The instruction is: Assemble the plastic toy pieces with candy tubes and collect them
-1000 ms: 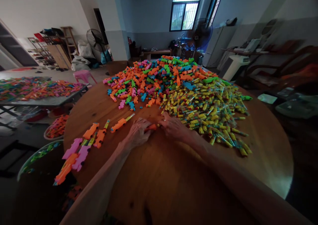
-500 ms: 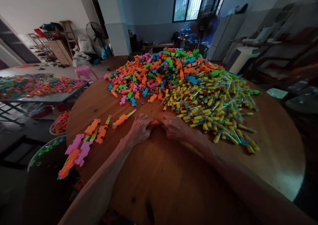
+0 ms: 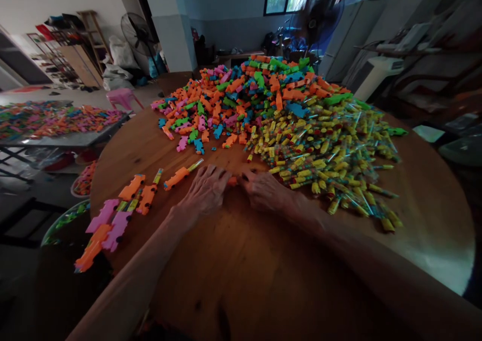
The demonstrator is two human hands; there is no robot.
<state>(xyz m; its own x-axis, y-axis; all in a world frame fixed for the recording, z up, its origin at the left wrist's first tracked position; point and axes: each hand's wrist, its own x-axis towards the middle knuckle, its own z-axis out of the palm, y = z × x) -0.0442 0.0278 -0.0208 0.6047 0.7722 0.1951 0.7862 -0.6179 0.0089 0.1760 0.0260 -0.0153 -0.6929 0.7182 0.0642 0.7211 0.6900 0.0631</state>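
My left hand [image 3: 209, 188] and my right hand [image 3: 261, 189] meet near the middle of the round wooden table [image 3: 233, 260], both closed on one small orange toy piece [image 3: 232, 181] between them. Most of that piece is hidden by the fingers. Just left of my left hand lies an orange toy car [image 3: 176, 178] with a clear tube sticking out. Farther left are several orange and pink cars, among them a pink one [image 3: 116, 229], some with yellow tubes attached. Beyond my right hand spreads a heap of yellow wrapped tubes [image 3: 324, 150].
A tall pile of orange, green, blue and pink toy cars [image 3: 226, 100] covers the table's far side. A second table [image 3: 75, 139] with more pieces stands at the left, with tubs [image 3: 47, 235] below. A pink stool [image 3: 122, 98] and fans stand behind.
The view has tilted down and shifted slightly, so the far wall sits higher. Both hands stay together at the orange piece, and my left hand's fingers have spread over it a little more.
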